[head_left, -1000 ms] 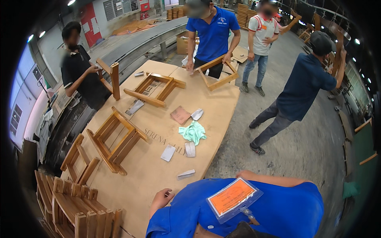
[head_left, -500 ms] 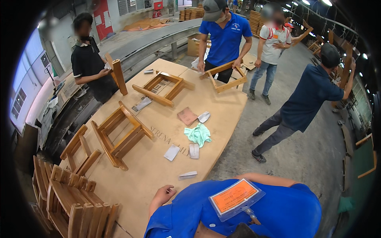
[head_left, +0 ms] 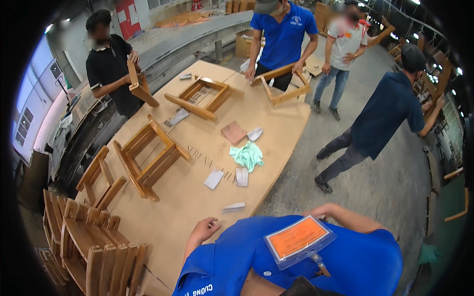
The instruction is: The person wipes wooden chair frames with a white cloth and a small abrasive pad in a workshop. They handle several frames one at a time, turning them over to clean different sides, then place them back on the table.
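Worktop (head_left: 187, 207): broad tan board
Left hand (head_left: 203, 229): loosely curled, empty, resting on it near grey sanding block (head_left: 233, 207)
Right hand: hidden; cannot tell

Probably a furniture workshop: wooden chair frames (head_left: 148, 158) on a big worktable (head_left: 197, 197), concrete floor (head_left: 385, 182).

The left hand (head_left: 203, 230) rests on the bench (head_left: 182, 207) near its close edge. Just beyond it to the right lies a sanding block (head_left: 233, 207); farther beyond, a cloth (head_left: 248, 156). A wooden frame (head_left: 148, 158) stands beyond-left.
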`<state>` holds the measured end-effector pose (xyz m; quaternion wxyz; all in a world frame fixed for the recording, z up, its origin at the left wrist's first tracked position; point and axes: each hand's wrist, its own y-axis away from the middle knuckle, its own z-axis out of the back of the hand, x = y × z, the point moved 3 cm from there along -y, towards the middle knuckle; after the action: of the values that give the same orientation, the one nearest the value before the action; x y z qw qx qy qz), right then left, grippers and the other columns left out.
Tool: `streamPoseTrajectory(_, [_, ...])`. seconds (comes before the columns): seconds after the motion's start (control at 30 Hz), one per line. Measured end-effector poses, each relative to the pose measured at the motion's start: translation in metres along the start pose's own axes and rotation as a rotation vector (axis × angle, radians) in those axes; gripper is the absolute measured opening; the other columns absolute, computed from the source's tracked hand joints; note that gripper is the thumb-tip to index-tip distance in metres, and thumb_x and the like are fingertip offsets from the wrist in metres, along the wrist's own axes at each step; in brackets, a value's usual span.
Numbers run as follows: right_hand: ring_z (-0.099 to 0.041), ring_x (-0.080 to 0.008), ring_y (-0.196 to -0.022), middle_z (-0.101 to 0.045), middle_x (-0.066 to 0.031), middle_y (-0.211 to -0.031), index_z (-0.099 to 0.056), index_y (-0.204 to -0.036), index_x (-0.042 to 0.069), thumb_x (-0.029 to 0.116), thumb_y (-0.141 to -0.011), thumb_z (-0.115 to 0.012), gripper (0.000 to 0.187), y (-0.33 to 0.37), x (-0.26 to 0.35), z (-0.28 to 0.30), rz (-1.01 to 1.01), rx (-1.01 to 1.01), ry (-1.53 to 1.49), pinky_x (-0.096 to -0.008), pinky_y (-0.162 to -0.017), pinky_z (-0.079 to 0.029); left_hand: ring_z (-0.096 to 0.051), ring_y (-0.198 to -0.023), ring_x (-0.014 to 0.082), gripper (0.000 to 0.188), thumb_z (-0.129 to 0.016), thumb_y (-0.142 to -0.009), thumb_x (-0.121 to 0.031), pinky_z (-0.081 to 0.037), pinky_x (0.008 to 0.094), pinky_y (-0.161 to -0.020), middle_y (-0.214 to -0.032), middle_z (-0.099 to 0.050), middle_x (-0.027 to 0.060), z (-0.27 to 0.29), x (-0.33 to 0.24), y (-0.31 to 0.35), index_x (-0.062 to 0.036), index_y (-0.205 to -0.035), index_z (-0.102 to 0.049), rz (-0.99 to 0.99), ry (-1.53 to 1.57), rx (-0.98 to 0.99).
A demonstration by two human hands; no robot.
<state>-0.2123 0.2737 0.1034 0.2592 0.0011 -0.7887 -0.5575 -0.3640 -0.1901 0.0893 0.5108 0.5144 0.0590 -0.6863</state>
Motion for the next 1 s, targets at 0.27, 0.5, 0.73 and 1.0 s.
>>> streamPoseTrajectory(0.27, [-0.064, -0.0364, -0.088, -0.060, -0.0271, -0.107, -0.046, -0.126, -0.009, 0.025, -0.087, -0.038, 0.053, 0.021, 0.038, 0.035, 0.579, 0.125, -0.783, -0.0480, -0.083, -0.051, -0.064, -0.082, 0.0219, 0.040, -0.071, -0.083, -0.026, -0.052, 0.0345, -0.074, -0.090, -0.067, 0.0109, 0.007, -0.003, 0.004, -0.0040, -0.115, -0.063, 0.030, -0.069, 0.050])
streamPoseTrajectory(0.5, [-0.062, -0.0342, -0.087, -0.059, -0.0268, -0.110, -0.047, -0.127, -0.006, 0.030, -0.089, -0.038, 0.053, 0.009, 0.054, 0.015, 0.745, 0.205, -0.894, -0.0475, -0.084, -0.050, -0.063, -0.084, 0.0213, 0.039, -0.070, -0.084, -0.025, -0.051, 0.0352, -0.075, -0.092, -0.066, 0.0093, 0.005, -0.009, 0.010, -0.0051, -0.116, -0.062, 0.071, -0.046, 0.061])
streamPoseTrajectory(0.73, [-0.062, -0.0372, -0.087, -0.057, -0.0296, -0.112, -0.046, -0.130, -0.004, 0.034, -0.087, -0.041, 0.057, 0.019, 0.052, 0.014, 0.776, 0.173, -0.976, -0.0484, -0.083, -0.051, -0.062, -0.085, 0.0217, 0.039, -0.070, -0.084, -0.025, -0.051, 0.0353, -0.076, -0.093, -0.066, 0.0094, 0.004, -0.007, 0.009, -0.0056, -0.116, -0.062, 0.095, -0.062, 0.091])
streamPoseTrajectory(1.0, [-0.063, -0.0402, -0.089, -0.057, -0.0306, -0.114, -0.044, -0.133, -0.006, 0.035, -0.088, -0.038, 0.061, 0.019, 0.047, 0.020, 0.788, 0.112, -0.938, -0.0486, -0.082, -0.052, -0.062, -0.086, 0.0219, 0.039, -0.070, -0.084, -0.025, -0.051, 0.0354, -0.076, -0.094, -0.065, 0.0096, 0.004, -0.012, 0.004, -0.0044, -0.116, -0.062, 0.079, -0.043, 0.083])
